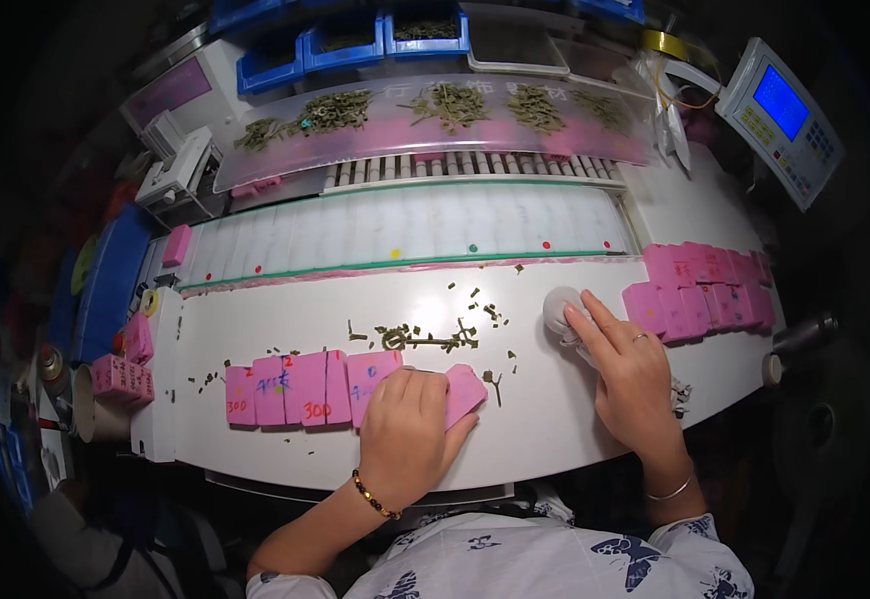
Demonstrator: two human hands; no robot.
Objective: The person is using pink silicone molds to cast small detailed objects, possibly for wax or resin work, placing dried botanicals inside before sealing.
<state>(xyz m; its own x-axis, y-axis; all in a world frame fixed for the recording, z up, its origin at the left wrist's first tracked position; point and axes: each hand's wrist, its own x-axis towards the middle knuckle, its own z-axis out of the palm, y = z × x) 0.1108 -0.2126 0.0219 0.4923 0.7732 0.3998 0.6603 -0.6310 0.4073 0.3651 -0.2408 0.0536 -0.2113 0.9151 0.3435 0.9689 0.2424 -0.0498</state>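
Observation:
My left hand [407, 424] is closed over a pink block [466, 392] at the right end of a row of pink blocks [290, 387] with handwritten marks. The block's right side sticks out past my fingers. My right hand [627, 374] grips a rounded greyish-white wad [561, 311], perhaps a bunched cloth, resting on the white table. Between the hands and beyond the row lie small dark olive pieces [425, 340], some stick-like, loosely scattered. One forked piece [496, 385] lies just right of the block.
More pink blocks [700, 299] stand grouped at the right. A long white panel with a green edge [405, 225] crosses the back, rollers behind it. Olive heaps [450, 105] lie on a clear shelf below blue bins [345, 42]. A control panel with a blue screen [782, 108] stands back right.

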